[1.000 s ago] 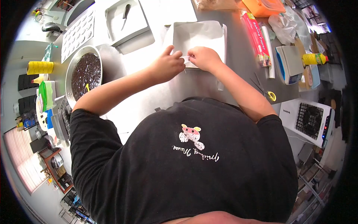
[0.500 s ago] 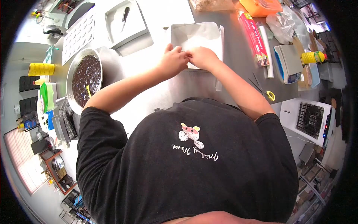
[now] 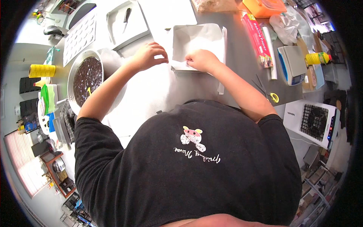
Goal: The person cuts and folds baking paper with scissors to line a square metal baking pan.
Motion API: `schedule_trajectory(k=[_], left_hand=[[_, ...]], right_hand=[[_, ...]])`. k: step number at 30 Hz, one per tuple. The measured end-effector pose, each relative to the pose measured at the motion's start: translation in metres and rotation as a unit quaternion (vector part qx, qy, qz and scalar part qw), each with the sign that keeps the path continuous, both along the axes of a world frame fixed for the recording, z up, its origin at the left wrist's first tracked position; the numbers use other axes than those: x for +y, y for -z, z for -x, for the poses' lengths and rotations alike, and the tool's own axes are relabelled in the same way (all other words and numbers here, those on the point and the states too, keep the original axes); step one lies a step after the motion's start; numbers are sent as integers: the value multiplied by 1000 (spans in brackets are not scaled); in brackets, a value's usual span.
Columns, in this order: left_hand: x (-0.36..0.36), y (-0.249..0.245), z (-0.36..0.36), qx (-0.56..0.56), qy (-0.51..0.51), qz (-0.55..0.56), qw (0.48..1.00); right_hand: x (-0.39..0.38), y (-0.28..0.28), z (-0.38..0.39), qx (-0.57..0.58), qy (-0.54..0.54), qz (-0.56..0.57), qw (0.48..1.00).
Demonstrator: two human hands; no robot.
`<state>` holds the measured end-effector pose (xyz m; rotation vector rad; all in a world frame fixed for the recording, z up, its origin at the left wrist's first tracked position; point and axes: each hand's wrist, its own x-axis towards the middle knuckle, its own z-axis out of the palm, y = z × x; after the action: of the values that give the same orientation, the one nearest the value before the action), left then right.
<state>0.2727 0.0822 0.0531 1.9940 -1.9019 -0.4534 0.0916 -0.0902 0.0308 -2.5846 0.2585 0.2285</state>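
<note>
A square baking tin point(image 3: 185, 70) lined with white baking paper point(image 3: 198, 38) sits on the metal table in front of me. At the tin's near edge, my right hand point(image 3: 203, 60) is closed, with its fingertips pinching the lining paper. My left hand point(image 3: 149, 56) hovers just left of the tin with nothing in it; the fingers are slightly bent and the thumb stands apart. Along the tin's right side a strip of paper sticks out past the rim.
To the left stands a large metal bowl point(image 3: 99, 56) of dark brown mixture. Another lined tin point(image 3: 138, 33) holds a black-handled knife point(image 3: 127, 17). On the right lie a baking paper box point(image 3: 259, 41), a paper roll point(image 3: 270, 53), yellow-handled scissors point(image 3: 274, 98) and a kitchen scale point(image 3: 293, 64).
My left hand has let go at the tin's near edge and moved left, its fingers opening. My right hand stays at that edge, shifted very slightly.
</note>
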Motion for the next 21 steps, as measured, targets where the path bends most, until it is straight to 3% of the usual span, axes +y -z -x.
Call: schedule_trajectory(k=[4, 9, 12, 14, 16, 17, 19, 21], left_hand=[[-13, 0, 19, -34, 26, 62, 997], [-22, 13, 20, -31, 68, 61, 995], [-26, 13, 26, -26, 68, 31, 997], [-28, 1, 33, -11, 51, -99, 994], [-30, -3, 33, -43, 76, -110, 990], [-30, -3, 33, -75, 102, -122, 984], [-29, 6, 28, -105, 115, -102, 983], [-30, 14, 26, -134, 130, -81, 979]], right_hand=[[0, 8, -4, -22, -4, 1, 1000], [-2, 12, -6, -5, -14, -22, 1000], [-2, 11, -5, 21, -21, -34, 999], [2, 7, 2, 39, -21, -38, 998], [15, 2, 19, -13, 81, 41, 996], [19, -3, 25, -12, 80, 41, 996], [22, -15, 34, 144, 100, 126, 976], [18, -15, 39, 158, 91, 139, 973]])
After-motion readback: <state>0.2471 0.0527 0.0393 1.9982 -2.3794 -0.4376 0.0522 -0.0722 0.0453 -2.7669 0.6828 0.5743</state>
